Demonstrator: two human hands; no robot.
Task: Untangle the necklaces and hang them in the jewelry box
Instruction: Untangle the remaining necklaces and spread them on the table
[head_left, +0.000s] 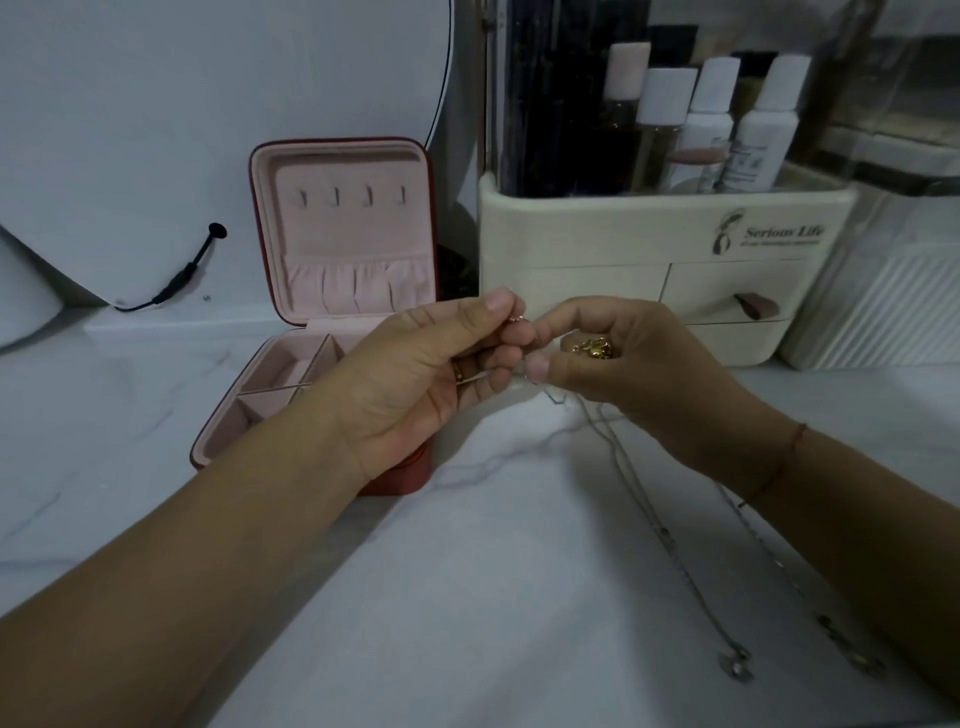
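**Progress.** Jewelry box (358, 234): open on the table (467, 597), lid upright, red shell with pink lining. The four hooks (350, 196) in the lid were all bare and no necklace hung. The visible tray compartments looked empty, though the left forearm covered part of the tray. By that showing, the work stood at the untangling step, with every hanging yet to do.

**Necklaces.** All were gathered between the two hands, raised above the table in front of the box. Silver chains (649, 519) trailed from the hands down to the table at the near right, their pendants lying on the surface. How many strands were knotted could not be told.

**Left hand** (415, 374): fingers curled, with thumb and forefinger pinching a small rose-gold piece (517, 318) at the knot.

**Right hand** (623, 364): fingers curled round a gold cluster (595, 347) held in the palm, fingertips meeting the left hand's at the tangle.

**Behind.** Cream cosmetics organiser (597, 234) with bottles (711, 119).
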